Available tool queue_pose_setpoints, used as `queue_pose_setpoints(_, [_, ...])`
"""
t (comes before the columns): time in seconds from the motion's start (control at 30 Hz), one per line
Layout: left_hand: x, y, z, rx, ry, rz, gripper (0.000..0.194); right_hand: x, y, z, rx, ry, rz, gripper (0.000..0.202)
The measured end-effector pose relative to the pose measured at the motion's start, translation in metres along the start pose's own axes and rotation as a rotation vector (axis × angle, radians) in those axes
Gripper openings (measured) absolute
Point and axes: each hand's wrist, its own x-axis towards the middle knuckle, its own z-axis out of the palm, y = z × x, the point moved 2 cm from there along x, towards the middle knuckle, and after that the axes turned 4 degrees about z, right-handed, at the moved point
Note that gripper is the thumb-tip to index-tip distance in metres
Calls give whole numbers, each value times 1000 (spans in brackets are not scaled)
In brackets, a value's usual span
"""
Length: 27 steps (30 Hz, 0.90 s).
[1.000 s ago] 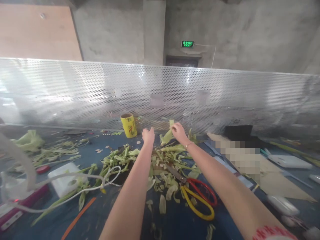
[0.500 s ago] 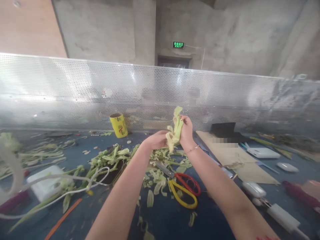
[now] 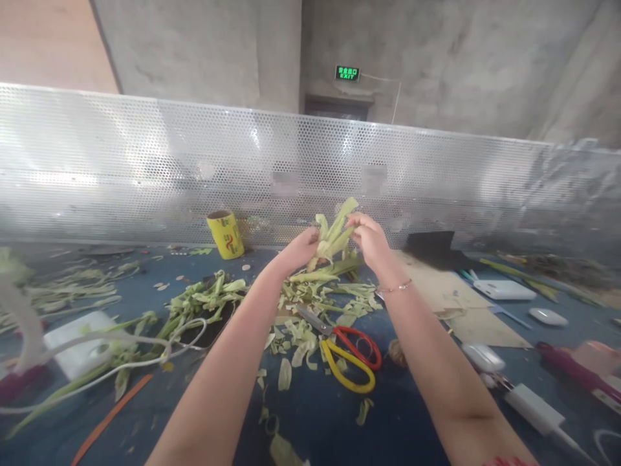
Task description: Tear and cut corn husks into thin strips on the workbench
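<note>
A bundle of pale green husk leaves [image 3: 332, 236], with strips sticking up and out, is held above the table between my two hands. My left hand [image 3: 301, 251] is closed around its lower left side; the fingertips are partly hidden. At the right, my right hand [image 3: 372, 241] pinches a leaf of the bundle between thumb and fingers. Below them lie cut husk pieces [image 3: 303, 346] and long green strips [image 3: 320, 275]. Scissors [image 3: 349, 359] with one red and one yellow handle rest on the pieces, blades pointing away to the left.
A yellow tape roll [image 3: 226, 236] stands at the back before a perforated metal screen [image 3: 145, 175]. Leaf strips [image 3: 206, 301] and a white cable [image 3: 145, 366] lie at left. Brown cardboard [image 3: 490, 330], a white charger [image 3: 533, 408] and a white case [image 3: 504, 289] are at right.
My right hand has shifted slightly right, drawing away from the bundle's side to pinch one leaf. The bundle's leaves are now more spread. The view has tilted down a little.
</note>
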Motion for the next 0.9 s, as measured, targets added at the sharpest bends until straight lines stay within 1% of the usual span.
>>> queue_pose_setpoints(0.07, [7, -7, -6, 155, 103, 84, 11, -2, -4, -5, -63, -7, 15, 19])
queue_pose_setpoints(0.1, [10, -10, -8, 213, 153, 124, 10, -4, -6, -6, -118, -12, 0, 20])
queue_pose_setpoints(0.2, [15, -20, -12, 350, 240, 217, 10, -10, -10, -3, -341, -11, -105, 20])
queue_pose_setpoints(0.3, [16, -25, -13, 373, 249, 223, 12, -13, -3, 5, -448, -24, -132, 19])
queue_pose_setpoints(0.43, [15, -27, -14, 379, 187, 217, 10, -12, 5, 12, -491, -127, -77, 19])
queue_pose_setpoints(0.5, [15, -28, -14, 431, 194, 222, 8, -12, 2, 13, -456, -167, -55, 23])
queue_pose_setpoints(0.63, [15, -28, -12, 491, 274, 192, 6, -17, -6, 15, -241, -257, -18, 32])
queue_pose_setpoints(0.67, [15, -28, -10, 495, 284, 179, 8, -17, -7, 16, -198, -252, -1, 32])
queue_pose_setpoints(0.73, [14, -27, -7, 477, 277, 153, 8, -17, -3, 19, -159, -196, 63, 26])
queue_pose_setpoints(0.8, [14, -27, -3, 430, 264, 139, 8, -15, 6, 21, -141, -134, 169, 18])
queue_pose_setpoints(0.87, [15, -29, -2, 379, 296, 138, 9, -12, 16, 25, -62, -97, 276, 16])
queue_pose_setpoints(0.9, [16, -31, -3, 352, 331, 142, 9, -11, 20, 26, 9, -81, 313, 15])
